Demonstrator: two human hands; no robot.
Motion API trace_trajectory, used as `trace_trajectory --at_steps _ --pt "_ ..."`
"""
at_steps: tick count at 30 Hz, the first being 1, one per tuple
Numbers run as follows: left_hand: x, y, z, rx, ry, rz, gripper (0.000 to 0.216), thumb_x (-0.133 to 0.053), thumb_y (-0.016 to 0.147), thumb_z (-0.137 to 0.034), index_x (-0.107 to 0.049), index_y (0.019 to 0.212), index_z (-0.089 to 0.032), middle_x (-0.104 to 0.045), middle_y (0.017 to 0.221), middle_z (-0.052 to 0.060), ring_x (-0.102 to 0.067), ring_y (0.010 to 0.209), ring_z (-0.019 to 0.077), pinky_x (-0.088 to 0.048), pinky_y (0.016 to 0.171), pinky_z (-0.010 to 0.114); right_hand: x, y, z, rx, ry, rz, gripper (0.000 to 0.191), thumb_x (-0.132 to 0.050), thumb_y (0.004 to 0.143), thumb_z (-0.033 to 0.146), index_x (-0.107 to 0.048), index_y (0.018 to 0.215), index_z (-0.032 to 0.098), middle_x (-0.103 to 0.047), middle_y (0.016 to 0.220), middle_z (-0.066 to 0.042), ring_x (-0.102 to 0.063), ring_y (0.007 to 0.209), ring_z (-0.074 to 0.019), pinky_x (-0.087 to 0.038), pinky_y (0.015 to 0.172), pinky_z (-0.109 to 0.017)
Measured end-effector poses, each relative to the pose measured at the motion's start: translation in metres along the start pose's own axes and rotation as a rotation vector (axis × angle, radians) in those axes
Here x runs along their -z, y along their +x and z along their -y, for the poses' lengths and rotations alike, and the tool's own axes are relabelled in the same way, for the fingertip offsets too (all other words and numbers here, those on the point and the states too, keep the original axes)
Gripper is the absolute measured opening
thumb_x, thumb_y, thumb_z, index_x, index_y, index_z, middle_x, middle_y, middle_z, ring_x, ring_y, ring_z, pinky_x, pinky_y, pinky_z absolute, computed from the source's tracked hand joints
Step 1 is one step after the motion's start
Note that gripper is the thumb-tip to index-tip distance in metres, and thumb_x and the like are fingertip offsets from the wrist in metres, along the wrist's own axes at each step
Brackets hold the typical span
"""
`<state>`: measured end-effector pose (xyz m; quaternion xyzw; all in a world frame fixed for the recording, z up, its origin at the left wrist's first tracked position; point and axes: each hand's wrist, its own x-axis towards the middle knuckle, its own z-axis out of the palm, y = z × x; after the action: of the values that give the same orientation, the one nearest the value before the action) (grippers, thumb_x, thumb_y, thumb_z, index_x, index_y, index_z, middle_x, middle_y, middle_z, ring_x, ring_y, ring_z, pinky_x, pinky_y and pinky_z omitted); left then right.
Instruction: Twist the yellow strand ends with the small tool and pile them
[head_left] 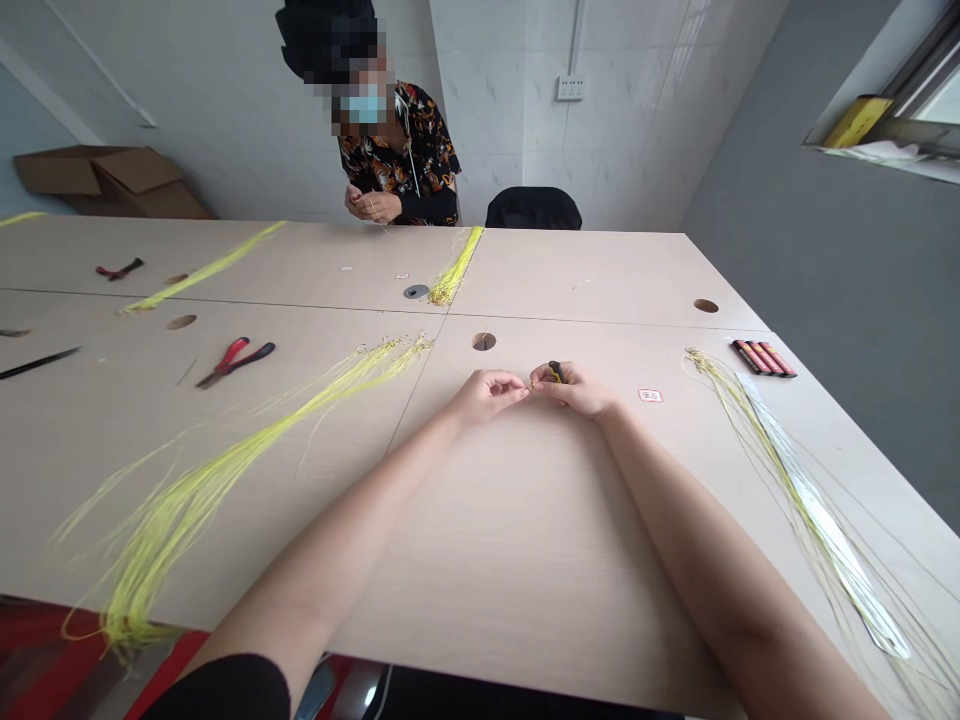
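My left hand (493,394) is closed in a pinch over the middle of the table; what its fingertips hold, perhaps a thin thread, is too fine to make out. Almost touching it, my right hand (576,388) pinches a small gold-coloured piece (533,384) between thumb and fingers. A small black and yellow item (556,371) sits against the fingers of that hand. On the left lies a long bundle of yellow threads (247,455) with gold-coloured ends. A second bundle of paler threads (731,385) lies to the right, along a metal ruler (817,510).
Red-and-black pliers (234,364) lie on the left of the table (555,560). Several red and black batteries (763,358) and a small label (650,396) are at right. A cable hole (484,342) lies ahead. Across the table, a person (397,150) works with both hands.
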<state>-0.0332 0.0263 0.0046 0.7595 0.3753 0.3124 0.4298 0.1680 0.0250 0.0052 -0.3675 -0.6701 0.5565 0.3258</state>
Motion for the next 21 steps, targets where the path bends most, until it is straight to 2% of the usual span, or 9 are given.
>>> trace_trajectory --at_steps 8,13,21 --pt "0.0012 -0.0005 -0.0019 -0.01 0.01 -0.026 0.027 -0.059 0.075 -0.038 -0.065 0.069 -0.013 -0.056 0.061 -0.001 -0.042 0.055 0.0076 -0.031 0.052 0.021 -0.0029 0.0012 0.0004 -0.032 -0.038 -0.05 0.031 -0.06 0.073 0.047 -0.055 0.079 0.017 -0.037 0.058 0.005 -0.032 0.052 -0.008 -0.026 0.05 -0.024" --pt "0.001 -0.0001 -0.0017 -0.003 0.009 -0.048 0.027 -0.058 0.074 -0.039 -0.064 0.068 -0.013 -0.056 0.06 -0.001 -0.041 0.054 0.0078 -0.031 0.051 0.021 -0.0053 0.0009 0.0041 -0.032 -0.053 -0.071 0.03 -0.061 0.072 0.047 -0.055 0.077 0.017 -0.042 0.062 0.004 -0.034 0.054 -0.0083 -0.028 0.052 -0.025" --pt "0.0021 0.0016 0.0001 0.001 0.065 -0.144 0.026 -0.058 0.073 -0.037 -0.064 0.066 -0.013 -0.05 0.054 -0.002 -0.033 0.049 0.0069 -0.025 0.048 0.022 -0.0058 0.0016 0.0018 -0.019 -0.063 -0.1 0.027 -0.06 0.073 0.044 -0.055 0.077 0.018 -0.038 0.059 0.005 -0.033 0.053 -0.0085 -0.027 0.052 -0.025"
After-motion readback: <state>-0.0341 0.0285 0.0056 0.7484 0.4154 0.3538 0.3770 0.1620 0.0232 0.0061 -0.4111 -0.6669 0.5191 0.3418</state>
